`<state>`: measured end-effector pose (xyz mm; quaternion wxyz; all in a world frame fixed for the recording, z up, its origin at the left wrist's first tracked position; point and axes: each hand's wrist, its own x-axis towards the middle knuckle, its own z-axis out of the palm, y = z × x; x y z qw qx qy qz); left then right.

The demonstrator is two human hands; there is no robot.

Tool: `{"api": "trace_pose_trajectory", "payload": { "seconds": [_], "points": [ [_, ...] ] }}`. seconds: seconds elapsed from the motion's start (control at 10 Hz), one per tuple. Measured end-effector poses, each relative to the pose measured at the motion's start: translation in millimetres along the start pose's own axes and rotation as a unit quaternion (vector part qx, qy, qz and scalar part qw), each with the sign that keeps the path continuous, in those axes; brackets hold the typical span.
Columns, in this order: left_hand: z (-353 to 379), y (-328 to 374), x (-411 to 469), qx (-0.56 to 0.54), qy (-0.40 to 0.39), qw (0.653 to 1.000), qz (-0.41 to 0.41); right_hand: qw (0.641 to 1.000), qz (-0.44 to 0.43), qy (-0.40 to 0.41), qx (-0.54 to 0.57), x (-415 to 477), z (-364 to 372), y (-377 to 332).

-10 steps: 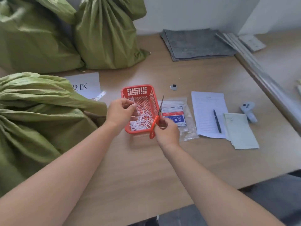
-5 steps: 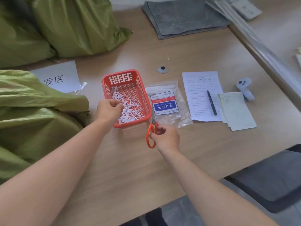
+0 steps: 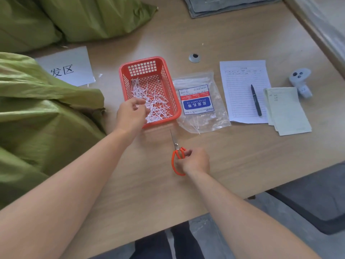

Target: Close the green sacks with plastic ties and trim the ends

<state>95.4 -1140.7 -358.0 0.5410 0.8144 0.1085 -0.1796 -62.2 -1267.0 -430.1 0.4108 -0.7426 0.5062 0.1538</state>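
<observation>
A white paper sign lying on the counter is showing the large black characters "发区", its left edge running under a green sack. The blue label on the clear bag is reading, upside down to the viewer, "尼龙扎带" with "NYLON CABLE TIE" beside it. Handwriting on the lined sheet and the pale green slips is appearing too faint to read.
</observation>
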Motion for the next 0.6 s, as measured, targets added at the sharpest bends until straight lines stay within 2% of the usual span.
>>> {"api": "trace_pose_trajectory", "payload": {
  "seconds": [0.2, 0.4, 0.5, 0.6],
  "points": [
    [-4, -17, -10, 0.044, -0.032, 0.996, 0.069, 0.997, -0.048, 0.017, -0.053, 4, 13, 11],
    [-4, -29, -18, 0.056, -0.031, 0.992, 0.105, 0.993, -0.099, 0.044, -0.055, 2, 20, 16],
    [-6, -28, -25, 0.076, -0.028, 0.991, 0.109, 0.988, -0.126, 0.088, -0.026, -6, 17, 7],
    [-9, -25, -29, 0.089, -0.008, 0.99, 0.105, 0.989, -0.094, 0.104, 0.042, -13, 4, -9]
  ]
}}
